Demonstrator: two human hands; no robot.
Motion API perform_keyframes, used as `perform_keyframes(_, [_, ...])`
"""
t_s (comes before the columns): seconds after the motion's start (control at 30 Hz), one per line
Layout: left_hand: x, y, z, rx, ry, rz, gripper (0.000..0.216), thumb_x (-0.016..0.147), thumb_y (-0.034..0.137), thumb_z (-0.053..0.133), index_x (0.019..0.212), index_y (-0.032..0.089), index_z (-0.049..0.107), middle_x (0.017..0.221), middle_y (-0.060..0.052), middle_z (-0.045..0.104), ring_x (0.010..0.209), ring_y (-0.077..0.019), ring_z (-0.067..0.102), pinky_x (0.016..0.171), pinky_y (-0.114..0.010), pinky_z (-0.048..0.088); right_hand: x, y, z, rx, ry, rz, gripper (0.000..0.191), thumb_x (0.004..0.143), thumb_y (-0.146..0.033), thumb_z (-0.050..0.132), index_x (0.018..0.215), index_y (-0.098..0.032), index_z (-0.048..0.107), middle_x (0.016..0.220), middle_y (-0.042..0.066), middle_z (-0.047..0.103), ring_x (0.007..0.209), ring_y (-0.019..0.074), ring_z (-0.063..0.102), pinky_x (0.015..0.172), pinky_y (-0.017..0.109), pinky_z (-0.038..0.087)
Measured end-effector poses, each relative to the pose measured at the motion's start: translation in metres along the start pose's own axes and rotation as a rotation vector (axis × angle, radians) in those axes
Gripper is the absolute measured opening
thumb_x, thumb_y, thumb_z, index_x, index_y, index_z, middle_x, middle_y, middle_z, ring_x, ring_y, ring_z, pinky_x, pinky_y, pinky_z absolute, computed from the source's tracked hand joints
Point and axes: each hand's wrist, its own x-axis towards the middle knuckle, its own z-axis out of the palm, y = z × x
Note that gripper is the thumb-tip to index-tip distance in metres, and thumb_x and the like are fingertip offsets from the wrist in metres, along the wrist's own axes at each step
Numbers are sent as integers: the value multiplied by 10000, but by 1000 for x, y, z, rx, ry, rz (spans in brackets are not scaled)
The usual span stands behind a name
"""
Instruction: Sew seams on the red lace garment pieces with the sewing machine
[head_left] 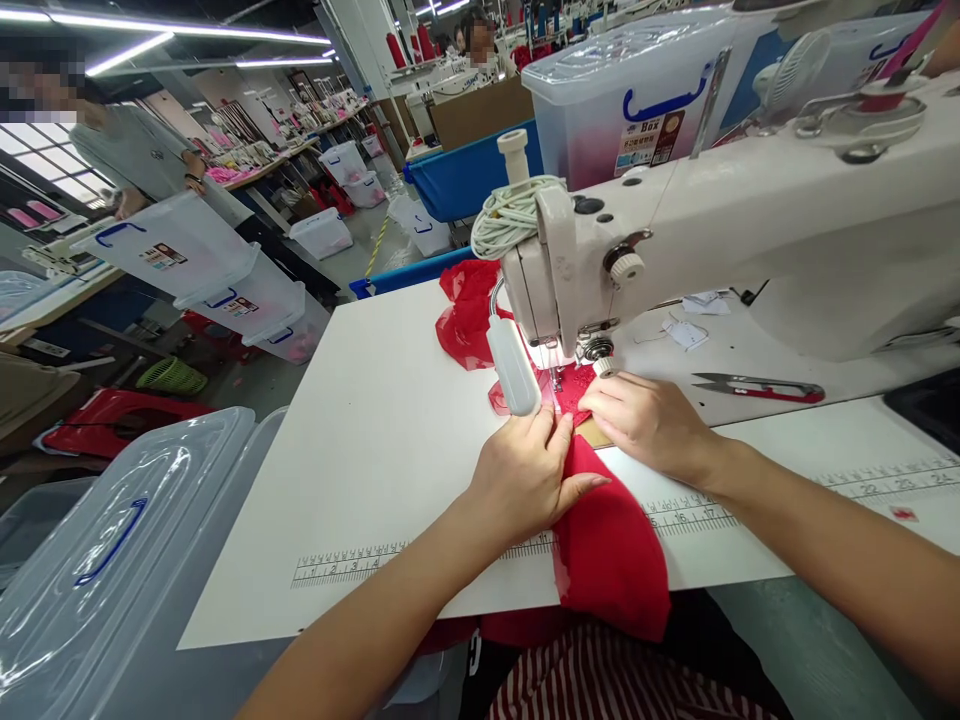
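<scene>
Now my left hand (pixel 525 472) lies on the red cloth (pixel 609 555), fingers bunched and pinching a fold; my right hand (pixel 646 420), fingers curled together, presses the same cloth just beside it; the cloth runs from under the needle of the machine (pixel 750 230) to the near edge of the bench (pixel 375 430) and hangs over it; snips (pixel 757 387) lie toward the right edge, well apart.

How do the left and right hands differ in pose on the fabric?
The left hand lies flat on the red fabric, thumb splayed; the right hand is curled, fingertips by the needle. The left hand sits nearer the worker; the right hand farther up, mostly over the white table. Both touch the fabric.
</scene>
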Motion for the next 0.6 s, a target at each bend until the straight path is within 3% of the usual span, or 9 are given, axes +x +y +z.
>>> perform_keyframes(0.3, [0,0,5,54,64,24,739,970,605,246,1201,17,630,1193,-258,638,1051,-318,654,851,-421,554,1,2,1,-71,21,-3,290,875,-52,415,794,-167,668,786,51,659,703,158,516,571,280,331])
perform_keyframes(0.6, [3,-5,14,63,39,-14,828,936,676,225,1226,-3,602,1206,-269,625,1044,-339,647,863,-454,538,4,7,5,-120,59,35,262,871,-77,458,764,-187,670,738,25,639,690,151,503,522,278,290])
